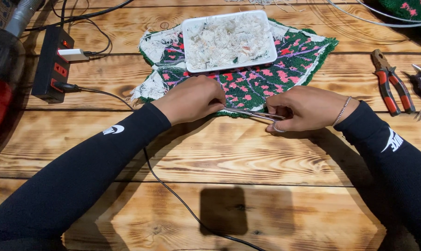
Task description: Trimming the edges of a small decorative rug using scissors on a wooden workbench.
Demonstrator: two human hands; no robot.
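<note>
Working at the near edge of a tufted rug piece (261, 79), green with pink and purple patterning, lying in the upper centre of the frame on a scorched wooden table (210, 158). Left hand (192, 98) curling shut, knuckles up, fingertips pinching the rug's lower edge just left of centre. Right hand (305, 110) closing around a pair of slim metal scissors (253, 113), a finger passing through a handle ring, blades pointing left and reaching toward the left hand's fingertips; whether the blades are touching the rug edge, cannot tell. Wearing a thin bracelet (343, 110) on the right wrist, black sleeves covering both forearms.

Sitting on top of the rug, toward the upper centre: a white rectangular tray (188, 44) holding a heap of pale thread clippings (226, 39). Lying at the upper left: a black power strip (52, 65) with red switches and a white plug, a dark cable (173, 195) trailing from it down across the table toward the bottom centre. Resting at the right edge, well apart from the hands: red-handled pliers (391, 83).
</note>
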